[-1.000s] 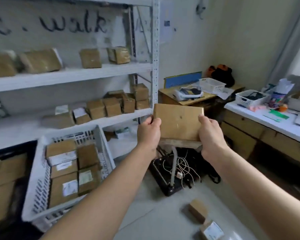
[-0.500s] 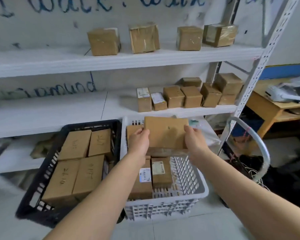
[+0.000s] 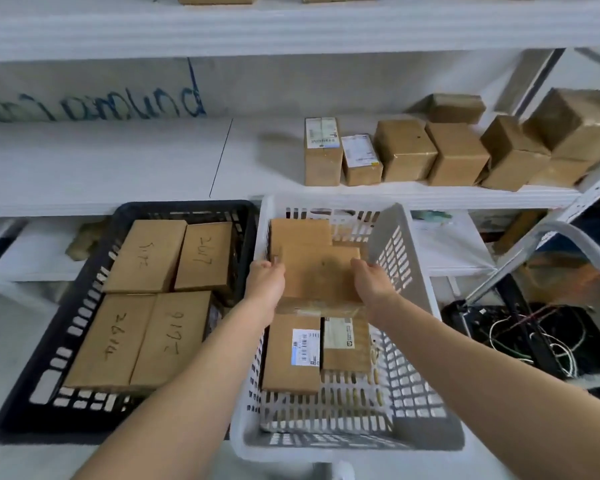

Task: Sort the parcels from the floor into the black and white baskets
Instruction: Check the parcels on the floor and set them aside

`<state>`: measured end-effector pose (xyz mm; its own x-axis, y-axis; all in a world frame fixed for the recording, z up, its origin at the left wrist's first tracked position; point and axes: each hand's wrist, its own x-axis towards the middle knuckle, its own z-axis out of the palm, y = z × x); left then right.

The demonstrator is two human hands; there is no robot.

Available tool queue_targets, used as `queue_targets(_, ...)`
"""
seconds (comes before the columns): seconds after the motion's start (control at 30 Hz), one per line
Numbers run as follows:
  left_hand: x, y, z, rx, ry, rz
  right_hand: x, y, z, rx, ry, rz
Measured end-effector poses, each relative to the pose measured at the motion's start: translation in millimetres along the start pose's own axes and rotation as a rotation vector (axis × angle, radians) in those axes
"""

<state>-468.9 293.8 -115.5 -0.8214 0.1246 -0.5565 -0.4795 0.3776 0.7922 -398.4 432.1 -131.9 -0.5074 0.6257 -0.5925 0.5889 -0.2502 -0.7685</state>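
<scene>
I hold a flat brown parcel by its two short ends, my left hand gripping the left end and my right hand the right. The parcel hangs inside the white basket, above the parcels lying there. Below it lie two labelled parcels, and another brown parcel sits at the basket's far end. To the left stands the black basket, filled with several brown parcels bearing handwritten numbers.
White shelving runs behind the baskets, with several brown boxes on its middle shelf at the right. A black crate of tangled wires and a grey hose lie on the floor to the right.
My view has swung left from the room to the shelves and dropped toward the baskets. Both hands have lowered the parcel from chest height down into the white basket.
</scene>
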Motion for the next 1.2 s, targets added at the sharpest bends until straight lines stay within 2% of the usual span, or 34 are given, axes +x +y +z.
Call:
queue_targets(0.13, 27, -6, 9, 0.080, 0.038, -0.067, 33, 11, 18, -0.031, -0.036, 0.097)
queue_targets(0.37, 71, -15, 23, 0.174, -0.027, -0.133, 71, 12, 41, 0.030, -0.120, 0.264)
queue_targets(0.5, 81, -19, 26, 0.205, -0.050, -0.134, 90, 20, 53, 0.107, -0.124, 0.284)
queue_targets(0.67, 74, -17, 26, 0.195, -0.096, -0.030, 85, 13, 54, 0.049, -0.183, 0.277)
queue_targets(0.8, 70, -6, 19, 0.122, -0.104, 0.032, 83, 9, 51, 0.016, -0.129, 0.283)
queue_targets(0.93, 55, 14, 20, 0.097, -0.175, 0.134, 74, 2, 30, -0.007, -0.099, 0.156)
queue_targets(1.07, 14, 36, 40, 0.125, -0.339, 0.276, 35, -7, -8, 0.026, 0.068, 0.022)
queue_targets(1.2, -44, 49, 67, 0.148, -0.603, 0.415, -33, -5, -52, 0.241, 0.314, -0.110)
